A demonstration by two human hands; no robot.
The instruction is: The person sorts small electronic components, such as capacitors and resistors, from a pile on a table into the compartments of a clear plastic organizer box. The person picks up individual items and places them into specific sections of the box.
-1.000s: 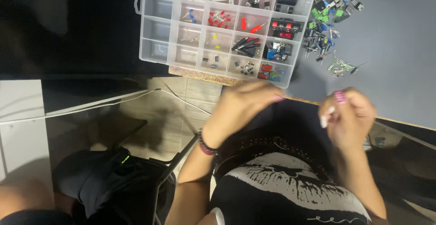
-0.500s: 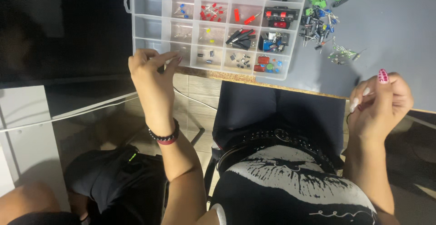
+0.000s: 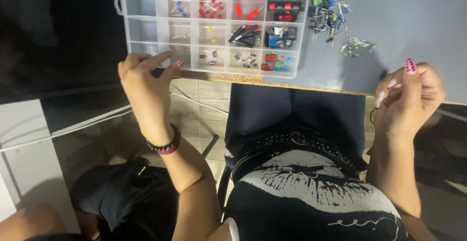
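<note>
- left hand [image 3: 143,83]: fingertips pinched on small dark part [image 3: 156,72], at near-left corner of clear compartment box [image 3: 146,29], 9 o'clock side
- right hand [image 3: 411,100]: fingers curled together at 3 o'clock; whether anything is held, cannot tell
- loose components pile [image 3: 335,19] on grey table [image 3: 413,22], 1 o'clock

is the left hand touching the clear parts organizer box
Touching. In the head view the left hand has its fingertips lying over the near left corner of the clear organizer box, with no gap visible between them.
</note>
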